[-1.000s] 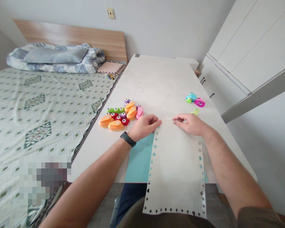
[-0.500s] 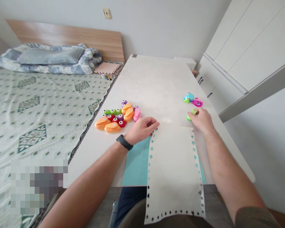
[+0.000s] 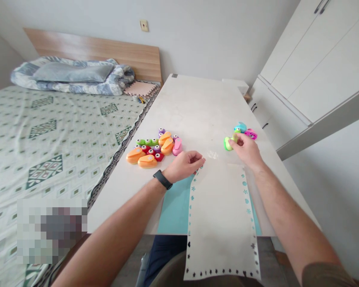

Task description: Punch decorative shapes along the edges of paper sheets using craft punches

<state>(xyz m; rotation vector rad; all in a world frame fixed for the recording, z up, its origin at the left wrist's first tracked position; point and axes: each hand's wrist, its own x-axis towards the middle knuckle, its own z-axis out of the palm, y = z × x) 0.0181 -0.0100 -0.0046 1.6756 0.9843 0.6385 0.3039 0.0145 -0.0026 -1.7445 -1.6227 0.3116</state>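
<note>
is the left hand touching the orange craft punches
No, the left hand lies apart from the orange craft punches, beside the top of the paper sheet.

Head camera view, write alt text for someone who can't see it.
A right hand holds a green paper punch on a white table, and the left hand rests beside a long paper sheet with a punched border. Colorful punches sit clustered nearby.

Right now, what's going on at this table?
A person is at a white table. Their right hand has its fingers on a green craft punch, beside a blue punch and a pink punch. Their left hand rests at the top of a long paper strip with a border of small cut shapes, lying over a teal sheet.
</note>
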